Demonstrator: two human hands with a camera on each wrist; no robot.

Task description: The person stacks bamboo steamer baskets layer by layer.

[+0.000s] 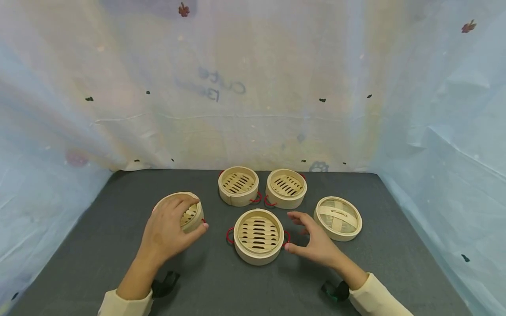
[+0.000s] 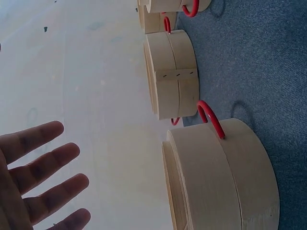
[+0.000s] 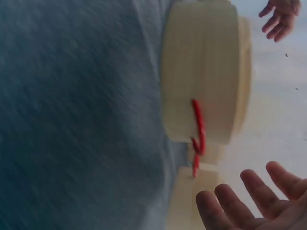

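L hand [image 1: 168, 226] hides much of L steamer [image 1: 193, 218], which sits L of ctr steamer [image 1: 258, 235]; L wrist view cuts that L steamer off at the frame edge, thumb not in shot there. R wrist view is soft/blurry, so slats can't be made out. Both forearms cut off at the sleeves.

L hand: palm down over L steamer, fingers spread & near straight, grip wide, nothing in it; in L wrist view fingertips are clear of the baskets. R hand [image 1: 316, 245]: just R of ctr steamer, fingers loosely bent, thumb apart, grip roughly half open, nothing held; thumb tip near the R red handle [image 1: 287, 238], can't tell if touching.

Ctr steamer: round, pale bamboo/wood, slotted base, red loop each side. Two similar ones behind it: back L steamer [image 1: 238, 186] w/ stitched seam, back R steamer [image 1: 286, 189]. R of ctr steamer, past R hand: round woven lid [image 1: 338, 218] w/ crossed strips. Tabletop [image 1: 221, 289] under all: dark grey, fabric-like. Behind: wrinkled translucent sheet [image 1: 257, 136].
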